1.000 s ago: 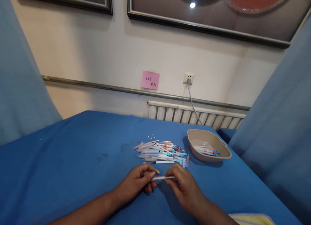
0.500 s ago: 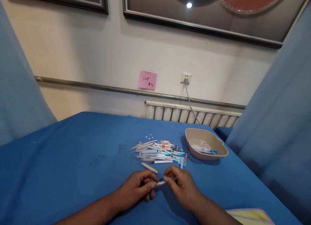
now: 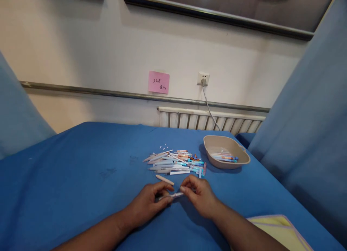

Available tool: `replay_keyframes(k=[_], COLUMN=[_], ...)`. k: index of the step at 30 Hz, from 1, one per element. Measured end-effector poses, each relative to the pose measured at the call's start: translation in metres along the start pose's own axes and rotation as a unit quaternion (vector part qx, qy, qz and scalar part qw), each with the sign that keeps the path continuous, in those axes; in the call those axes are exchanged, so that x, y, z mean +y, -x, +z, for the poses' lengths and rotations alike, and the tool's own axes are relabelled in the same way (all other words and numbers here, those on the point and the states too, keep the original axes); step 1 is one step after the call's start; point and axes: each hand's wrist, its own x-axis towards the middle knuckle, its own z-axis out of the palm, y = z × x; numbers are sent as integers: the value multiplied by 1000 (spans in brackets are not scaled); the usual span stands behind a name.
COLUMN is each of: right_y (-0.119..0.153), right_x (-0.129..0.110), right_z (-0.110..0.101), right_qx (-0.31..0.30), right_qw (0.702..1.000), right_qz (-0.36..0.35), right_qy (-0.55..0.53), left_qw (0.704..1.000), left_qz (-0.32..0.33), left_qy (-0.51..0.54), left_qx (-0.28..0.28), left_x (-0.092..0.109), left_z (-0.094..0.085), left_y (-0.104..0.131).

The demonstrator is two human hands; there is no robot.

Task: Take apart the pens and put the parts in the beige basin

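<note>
Between my two hands is a slim whitish pen (image 3: 177, 195), lying almost level just above the blue cloth. My left hand (image 3: 151, 200) has its thumb against one end of it, with the fingers curled behind. My right hand (image 3: 200, 196) pinches the other end between thumb and fingertips, which hide that end. A cream pen barrel (image 3: 165, 180) lies on the cloth just beyond my hands. Farther back spreads a pile of pen parts (image 3: 173, 164), with pale barrels to the left and blue and orange pieces to the right.
A beige basin (image 3: 241, 164) holding several pens stands right of the pile. Small white bits (image 3: 164, 147) lie behind the pile. A yellow cloth (image 3: 276, 227) is at the lower right. Blue curtains (image 3: 303, 135) hang at both sides; a radiator (image 3: 189, 119) is behind the table.
The view has tilted down slightly. The pen shows more of its length between my hands, and the fingers and thumb of my left hand are a little farther apart.
</note>
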Motion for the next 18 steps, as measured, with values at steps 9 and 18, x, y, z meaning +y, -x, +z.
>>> replay_keyframes(k=[9,18], right_y=[2,4], right_x=[4,1], right_z=[-2,-4], right_qx=[-25,-47], right_qw=[1000,999], right_qz=[0,-16], right_qy=[-11,24], left_qw=[999,998], left_qz=[22,36], left_qy=[14,13], left_qx=[39,40], left_x=[-4,-3], left_z=[-2,2], left_y=[-3,-3])
